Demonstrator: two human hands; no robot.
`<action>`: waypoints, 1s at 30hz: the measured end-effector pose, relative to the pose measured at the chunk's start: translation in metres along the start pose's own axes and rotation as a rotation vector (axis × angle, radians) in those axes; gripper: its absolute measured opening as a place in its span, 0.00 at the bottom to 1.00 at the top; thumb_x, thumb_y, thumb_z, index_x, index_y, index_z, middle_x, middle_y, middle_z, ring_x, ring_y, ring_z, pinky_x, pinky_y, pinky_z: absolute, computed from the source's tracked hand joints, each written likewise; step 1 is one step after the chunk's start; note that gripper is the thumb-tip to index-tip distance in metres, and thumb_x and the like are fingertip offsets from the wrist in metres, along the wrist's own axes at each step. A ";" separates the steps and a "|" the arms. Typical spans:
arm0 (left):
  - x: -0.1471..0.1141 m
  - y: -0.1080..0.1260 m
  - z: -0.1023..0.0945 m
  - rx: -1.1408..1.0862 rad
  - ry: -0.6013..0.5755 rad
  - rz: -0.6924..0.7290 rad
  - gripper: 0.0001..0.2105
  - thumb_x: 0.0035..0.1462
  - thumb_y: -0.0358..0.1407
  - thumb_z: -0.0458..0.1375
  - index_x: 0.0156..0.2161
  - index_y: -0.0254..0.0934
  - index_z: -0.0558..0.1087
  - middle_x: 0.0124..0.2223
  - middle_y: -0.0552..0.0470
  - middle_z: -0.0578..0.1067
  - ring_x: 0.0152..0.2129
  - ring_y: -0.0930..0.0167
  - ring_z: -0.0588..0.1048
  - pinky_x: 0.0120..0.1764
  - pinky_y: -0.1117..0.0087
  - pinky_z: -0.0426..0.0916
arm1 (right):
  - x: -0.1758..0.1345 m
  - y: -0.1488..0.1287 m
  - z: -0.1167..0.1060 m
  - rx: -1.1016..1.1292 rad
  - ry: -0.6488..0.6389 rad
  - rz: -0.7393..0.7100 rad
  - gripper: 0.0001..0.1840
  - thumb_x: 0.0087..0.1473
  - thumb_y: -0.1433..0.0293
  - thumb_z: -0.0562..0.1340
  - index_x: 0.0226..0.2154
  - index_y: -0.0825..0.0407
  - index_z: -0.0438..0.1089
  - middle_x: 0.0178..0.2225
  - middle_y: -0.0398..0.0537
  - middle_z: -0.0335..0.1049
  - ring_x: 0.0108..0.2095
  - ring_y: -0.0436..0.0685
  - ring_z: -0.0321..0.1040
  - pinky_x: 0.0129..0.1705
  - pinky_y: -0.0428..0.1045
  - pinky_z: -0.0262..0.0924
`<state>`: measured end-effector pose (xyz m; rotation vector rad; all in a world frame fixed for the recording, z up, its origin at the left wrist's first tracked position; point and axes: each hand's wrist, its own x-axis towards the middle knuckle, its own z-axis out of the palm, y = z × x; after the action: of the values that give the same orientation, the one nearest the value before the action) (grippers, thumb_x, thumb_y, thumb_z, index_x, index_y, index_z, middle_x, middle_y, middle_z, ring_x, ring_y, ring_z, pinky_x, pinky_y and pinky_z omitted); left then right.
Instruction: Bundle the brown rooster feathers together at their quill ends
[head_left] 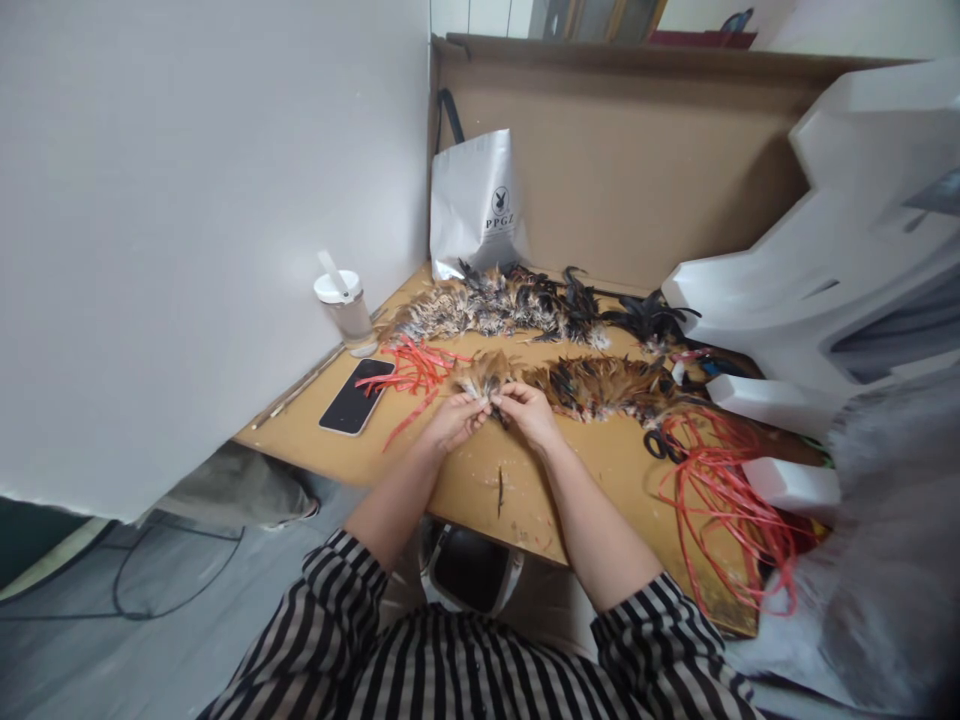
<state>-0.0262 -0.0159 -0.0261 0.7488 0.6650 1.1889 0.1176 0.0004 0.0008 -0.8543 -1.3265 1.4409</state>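
Note:
Both my hands meet over the front part of the table, pinching a small bunch of brown feathers (486, 374) with pale bases. My left hand (455, 420) grips the bunch from the left, fingers closed. From the right, my right hand (527, 408) pinches the same bunch near its base. Just right of it lies a row of brown and black feathers (607, 384). Red plastic strips (416, 366) lie loose to the left of my hands. One dark thin feather or sliver (500, 490) rests on the tabletop (457, 490) nearer my body.
A phone (355, 398) and a lidded cup (349, 310) stand at the left. Behind are more feathers (487, 308) and a silver bag (474, 200). At the right lie black-handled scissors (661, 445), a tangle of red strips (720, 490) and white foam (847, 210).

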 end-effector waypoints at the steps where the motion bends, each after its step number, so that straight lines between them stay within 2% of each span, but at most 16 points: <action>1: 0.000 0.000 0.001 0.001 -0.005 -0.007 0.09 0.41 0.32 0.64 0.26 0.29 0.70 0.22 0.55 0.70 0.16 0.83 0.65 0.21 0.82 0.58 | 0.000 0.000 0.000 -0.009 0.000 0.001 0.12 0.36 0.64 0.67 0.23 0.54 0.68 0.17 0.39 0.64 0.16 0.45 0.53 0.19 0.43 0.47; 4: -0.001 0.002 0.002 0.007 0.004 -0.027 0.09 0.40 0.33 0.64 0.26 0.29 0.70 0.22 0.54 0.70 0.16 0.83 0.65 0.21 0.82 0.59 | 0.000 0.000 -0.001 -0.036 0.007 0.006 0.12 0.37 0.63 0.67 0.22 0.53 0.67 0.15 0.38 0.62 0.15 0.44 0.52 0.19 0.43 0.46; 12: -0.001 0.001 0.004 0.085 0.059 0.031 0.11 0.42 0.36 0.63 0.30 0.29 0.73 0.27 0.50 0.74 0.19 0.80 0.69 0.23 0.80 0.61 | 0.002 0.002 -0.002 0.010 0.072 -0.015 0.13 0.36 0.62 0.67 0.21 0.54 0.65 0.14 0.37 0.60 0.15 0.44 0.50 0.18 0.43 0.43; 26: 0.002 -0.004 0.002 0.290 0.098 0.068 0.13 0.41 0.40 0.63 0.26 0.29 0.73 0.22 0.49 0.73 0.15 0.79 0.67 0.22 0.77 0.59 | 0.001 0.003 0.004 -0.019 0.124 0.044 0.16 0.33 0.59 0.67 0.22 0.53 0.65 0.14 0.38 0.61 0.14 0.45 0.51 0.18 0.43 0.45; 30: 0.003 -0.005 0.001 0.348 0.108 0.086 0.13 0.41 0.41 0.62 0.27 0.29 0.74 0.21 0.49 0.73 0.15 0.77 0.68 0.22 0.76 0.60 | 0.001 0.002 0.004 -0.074 0.134 0.024 0.15 0.33 0.59 0.66 0.20 0.54 0.66 0.14 0.38 0.60 0.14 0.45 0.50 0.18 0.44 0.45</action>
<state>-0.0224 -0.0136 -0.0297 1.0167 0.9521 1.2123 0.1135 0.0006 -0.0002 -1.0003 -1.2788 1.3356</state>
